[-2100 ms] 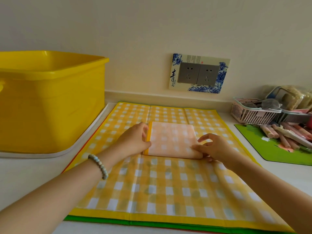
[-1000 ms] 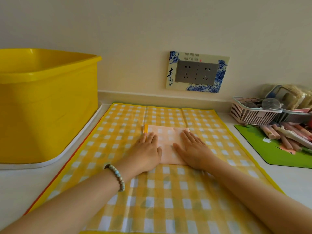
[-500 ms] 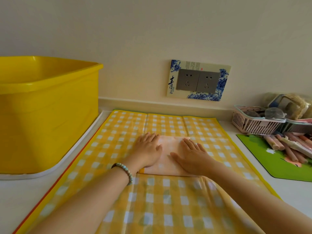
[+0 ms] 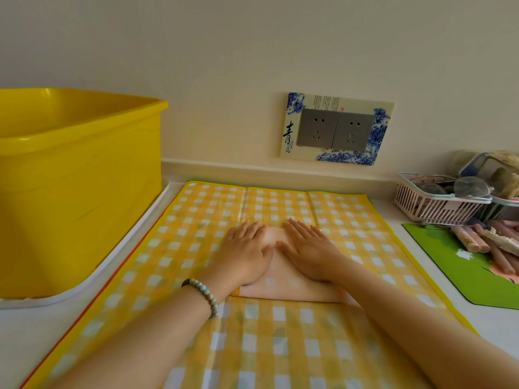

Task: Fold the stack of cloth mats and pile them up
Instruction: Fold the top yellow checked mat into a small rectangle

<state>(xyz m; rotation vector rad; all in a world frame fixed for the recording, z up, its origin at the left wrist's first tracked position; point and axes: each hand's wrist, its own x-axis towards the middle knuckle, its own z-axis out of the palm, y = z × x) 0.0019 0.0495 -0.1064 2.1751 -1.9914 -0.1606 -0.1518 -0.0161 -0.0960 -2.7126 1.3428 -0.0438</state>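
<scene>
The left hand [image 4: 247, 254] and the right hand [image 4: 309, 254] lay flat, side by side, fingers straight, pressing down on the small folded mat [image 4: 283, 287] under them. It sat on a big yellow checked mat [image 4: 196, 240] spread over the bench [image 4: 22, 327]. A yellow tub [image 4: 78, 192] stood well left of the left hand. A pink basket [image 4: 438, 206] sat well right of the right hand.

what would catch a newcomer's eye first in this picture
The big yellow tub at the left stands out first, beside the yellow checked mat. In the middle, the left hand and right hand press flat on a small folded mat. A blue-flowered socket plate sits on the wall behind.
</scene>
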